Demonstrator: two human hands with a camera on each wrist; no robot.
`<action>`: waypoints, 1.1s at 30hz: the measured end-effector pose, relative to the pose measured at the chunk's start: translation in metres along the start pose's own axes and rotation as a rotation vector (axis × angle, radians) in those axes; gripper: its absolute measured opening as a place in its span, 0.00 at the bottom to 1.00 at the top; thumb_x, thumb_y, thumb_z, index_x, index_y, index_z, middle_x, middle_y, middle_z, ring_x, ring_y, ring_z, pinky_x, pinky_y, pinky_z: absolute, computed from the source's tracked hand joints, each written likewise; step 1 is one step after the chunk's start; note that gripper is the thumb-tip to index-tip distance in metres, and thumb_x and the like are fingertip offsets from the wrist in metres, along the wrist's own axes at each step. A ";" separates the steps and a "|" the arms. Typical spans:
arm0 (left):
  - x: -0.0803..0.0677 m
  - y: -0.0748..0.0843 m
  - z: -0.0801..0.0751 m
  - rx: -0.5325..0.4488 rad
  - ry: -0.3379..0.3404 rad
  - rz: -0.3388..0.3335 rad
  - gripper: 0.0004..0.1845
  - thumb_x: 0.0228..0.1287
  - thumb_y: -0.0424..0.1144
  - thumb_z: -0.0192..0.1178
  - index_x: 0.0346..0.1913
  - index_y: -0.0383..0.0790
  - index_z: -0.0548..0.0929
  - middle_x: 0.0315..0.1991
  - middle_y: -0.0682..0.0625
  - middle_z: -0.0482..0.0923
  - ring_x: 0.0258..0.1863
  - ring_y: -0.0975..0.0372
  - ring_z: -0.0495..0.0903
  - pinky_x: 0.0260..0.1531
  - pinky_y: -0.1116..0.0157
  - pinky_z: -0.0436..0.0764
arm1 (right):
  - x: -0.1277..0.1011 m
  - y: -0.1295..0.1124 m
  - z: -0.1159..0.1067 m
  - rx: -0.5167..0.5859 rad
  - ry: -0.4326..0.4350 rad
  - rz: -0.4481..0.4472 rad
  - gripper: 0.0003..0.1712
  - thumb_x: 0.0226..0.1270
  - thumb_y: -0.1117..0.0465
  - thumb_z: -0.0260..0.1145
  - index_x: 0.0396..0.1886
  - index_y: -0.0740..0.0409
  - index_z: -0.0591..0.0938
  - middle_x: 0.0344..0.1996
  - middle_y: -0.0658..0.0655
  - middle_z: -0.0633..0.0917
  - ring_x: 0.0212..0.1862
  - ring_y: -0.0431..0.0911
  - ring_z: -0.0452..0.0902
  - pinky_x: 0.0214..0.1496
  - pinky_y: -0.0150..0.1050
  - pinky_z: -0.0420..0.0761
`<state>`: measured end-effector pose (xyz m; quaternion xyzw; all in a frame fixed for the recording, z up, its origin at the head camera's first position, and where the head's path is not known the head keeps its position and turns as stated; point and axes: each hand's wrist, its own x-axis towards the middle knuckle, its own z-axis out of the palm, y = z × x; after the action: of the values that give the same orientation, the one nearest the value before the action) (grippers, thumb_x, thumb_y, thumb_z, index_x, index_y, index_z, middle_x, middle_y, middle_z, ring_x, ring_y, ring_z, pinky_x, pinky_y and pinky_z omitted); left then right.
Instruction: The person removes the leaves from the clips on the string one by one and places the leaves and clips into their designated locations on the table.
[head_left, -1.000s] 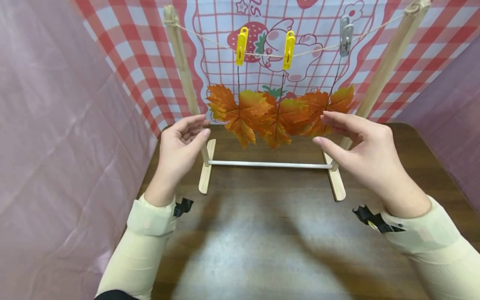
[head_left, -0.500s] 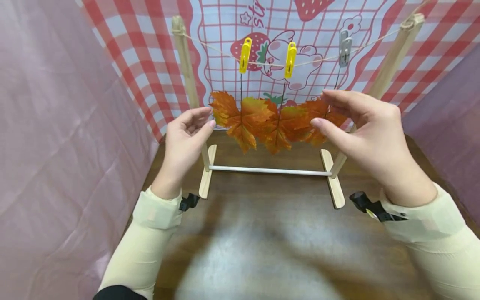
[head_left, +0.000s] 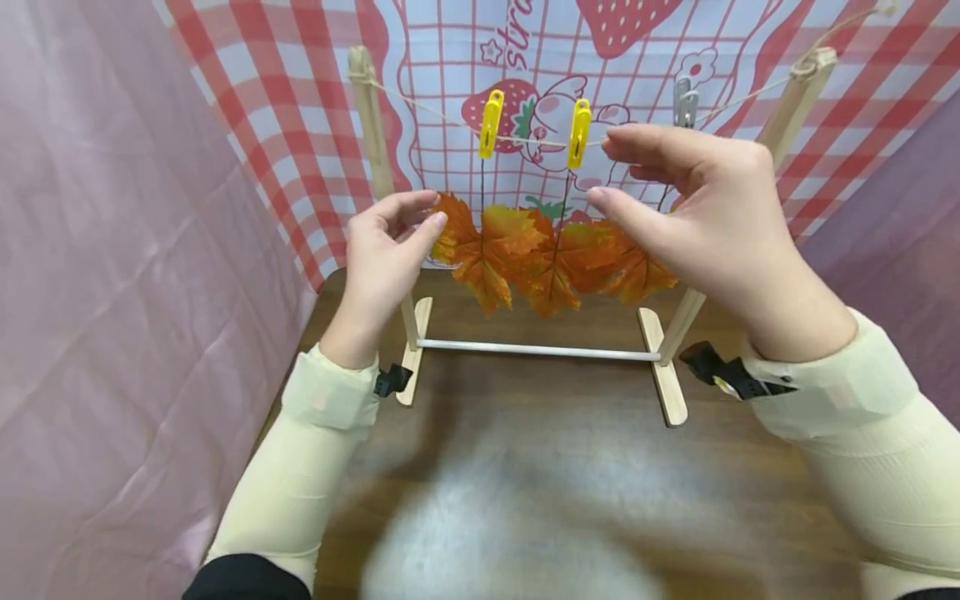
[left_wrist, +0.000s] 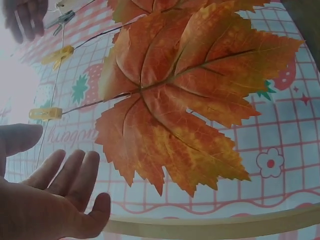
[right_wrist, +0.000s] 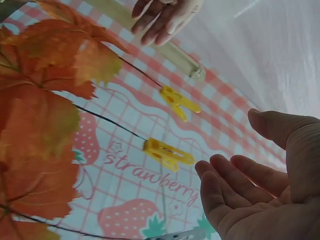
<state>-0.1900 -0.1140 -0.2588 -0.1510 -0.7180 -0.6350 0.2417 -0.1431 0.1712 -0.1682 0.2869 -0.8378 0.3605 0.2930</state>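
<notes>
Both hands are raised in front of a small wooden drying rack [head_left: 372, 125] and hold nothing. Left hand [head_left: 386, 250], fingers loosely spread, hovers just beside the leftmost orange leaf [head_left: 480, 246]. Right hand [head_left: 693, 208], thumb and fingers apart, sits near the right yellow clothespin [head_left: 578, 133] on the string [head_left: 442, 107]. Further left hangs another yellow clothespin [head_left: 491, 123]; a grey clothespin [head_left: 682, 102] peeks out behind the right hand. Behind everything hangs a strawberry-print cloth [head_left: 540, 50].
</notes>
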 end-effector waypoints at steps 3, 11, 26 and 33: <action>0.006 0.003 0.003 0.028 -0.004 0.008 0.13 0.65 0.31 0.69 0.51 0.30 0.87 0.45 0.42 0.86 0.44 0.61 0.82 0.42 0.67 0.76 | 0.012 -0.006 0.000 0.016 -0.014 0.010 0.24 0.60 0.65 0.78 0.57 0.61 0.86 0.48 0.54 0.88 0.51 0.36 0.82 0.55 0.34 0.78; 0.020 0.004 0.003 0.128 -0.045 0.046 0.15 0.65 0.34 0.70 0.53 0.33 0.87 0.48 0.45 0.86 0.49 0.60 0.81 0.43 0.68 0.75 | 0.040 -0.017 0.004 0.030 -0.067 0.035 0.22 0.62 0.61 0.78 0.56 0.58 0.87 0.49 0.54 0.88 0.50 0.40 0.83 0.55 0.34 0.79; 0.033 0.012 0.018 0.129 -0.136 0.004 0.16 0.68 0.37 0.69 0.56 0.34 0.86 0.51 0.47 0.85 0.51 0.64 0.80 0.48 0.65 0.79 | 0.085 -0.018 0.007 -0.128 -0.245 0.075 0.25 0.67 0.50 0.73 0.59 0.59 0.85 0.51 0.52 0.87 0.49 0.39 0.83 0.51 0.33 0.80; 0.040 0.015 0.025 0.208 -0.169 -0.011 0.17 0.68 0.39 0.69 0.55 0.35 0.87 0.50 0.49 0.86 0.47 0.66 0.80 0.43 0.67 0.80 | 0.102 -0.018 0.012 -0.193 -0.324 0.065 0.28 0.69 0.47 0.70 0.61 0.58 0.83 0.51 0.51 0.87 0.51 0.41 0.83 0.53 0.34 0.80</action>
<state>-0.2198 -0.0912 -0.2265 -0.1742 -0.7986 -0.5434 0.1913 -0.2017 0.1235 -0.0960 0.2844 -0.9135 0.2371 0.1687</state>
